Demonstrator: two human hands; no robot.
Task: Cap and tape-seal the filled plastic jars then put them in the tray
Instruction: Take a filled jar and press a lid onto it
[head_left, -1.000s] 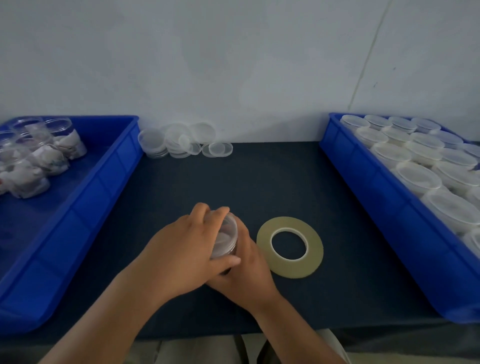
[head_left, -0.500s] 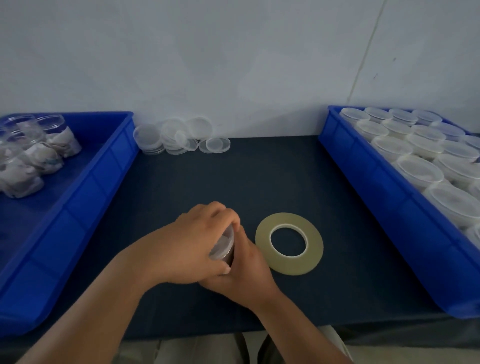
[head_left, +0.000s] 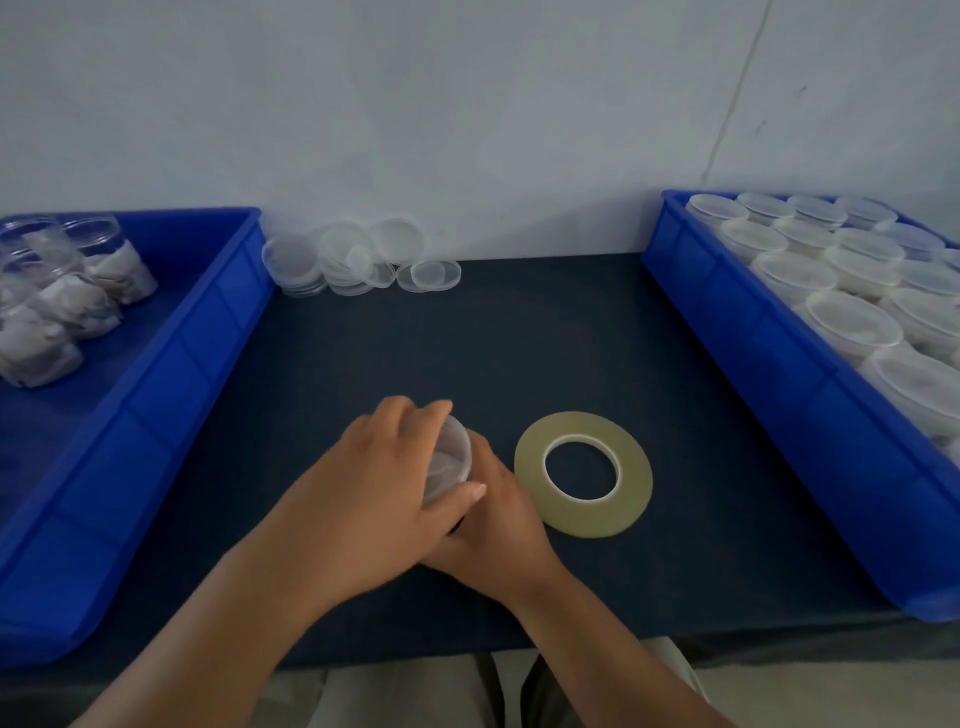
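Observation:
A clear plastic jar with a cap (head_left: 451, 464) stands on the dark table near the front middle. My left hand (head_left: 363, 499) grips the cap from above, fingers and thumb curled round its rim. My right hand (head_left: 496, 519) wraps round the jar's body from the right, mostly under my left hand. The jar's body is largely hidden. A flat roll of yellowish tape (head_left: 583, 474) lies on the table just right of my hands.
A blue tray (head_left: 171, 374) at the left holds several filled open jars (head_left: 78, 301). A blue tray (head_left: 753, 353) at the right is packed with several capped jars (head_left: 852, 322). Loose clear caps (head_left: 358, 257) lie at the back by the wall.
My left hand has turned on the cap, its fingers shifting round the rim. The jar stays in the same spot and my right hand keeps its hold.

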